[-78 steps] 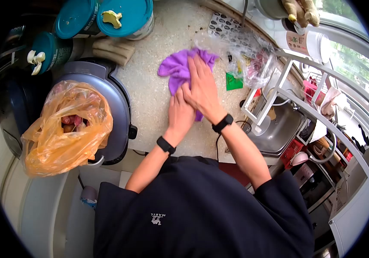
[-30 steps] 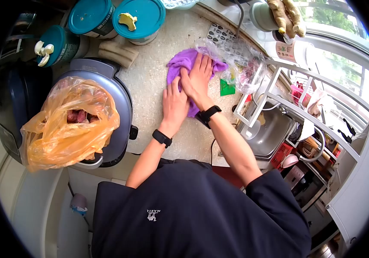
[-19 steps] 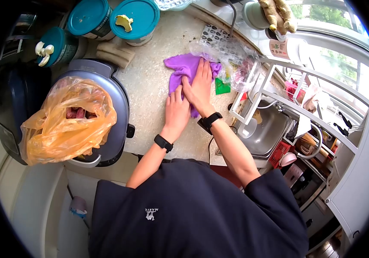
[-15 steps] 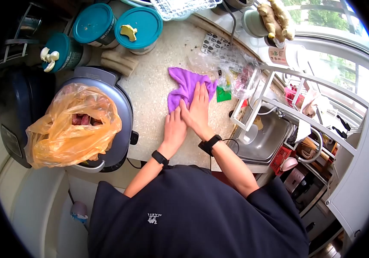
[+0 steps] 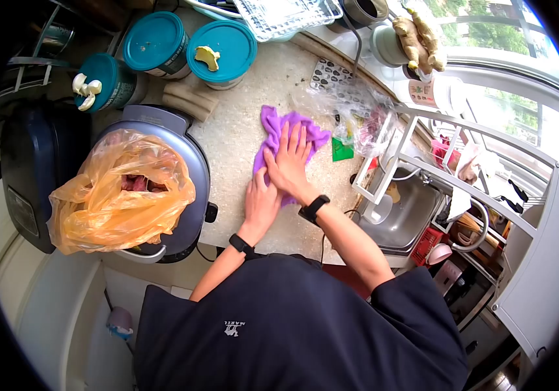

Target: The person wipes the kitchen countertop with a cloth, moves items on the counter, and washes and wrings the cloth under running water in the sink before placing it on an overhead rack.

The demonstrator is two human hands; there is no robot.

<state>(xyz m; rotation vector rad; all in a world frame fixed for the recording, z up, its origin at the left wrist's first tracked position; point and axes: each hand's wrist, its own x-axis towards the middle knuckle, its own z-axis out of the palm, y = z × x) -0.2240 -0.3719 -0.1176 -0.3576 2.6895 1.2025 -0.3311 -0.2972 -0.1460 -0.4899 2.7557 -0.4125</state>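
Observation:
A crumpled purple cloth [image 5: 271, 122] lies on the speckled countertop [image 5: 234, 140] in front of me. My right hand [image 5: 289, 168] rests flat on it, fingers stretched out and a little apart. Close beside and slightly below, my left hand [image 5: 263, 205] lies on the cloth's near left part with its fingertips; the thumb side of my right hand overlaps it. Both wrists wear dark bands. To the right of the cloth sits a small green packet [image 5: 342, 150], apart from my fingers.
An orange plastic bag [image 5: 116, 215] with dark red contents sits on a grey-blue appliance [image 5: 191, 169] at left. Teal-lidded tubs [image 5: 230, 49] stand behind. Clear plastic bags [image 5: 364, 120], a white rack [image 5: 383, 166] and a steel sink [image 5: 410, 212] are at right, ginger [image 5: 419, 42] by the window.
Both hands have slid slightly left and toward me on the cloth, which is bunched differently and now shows below my right hand. The right fingers are more spread. The whole view has shifted slightly.

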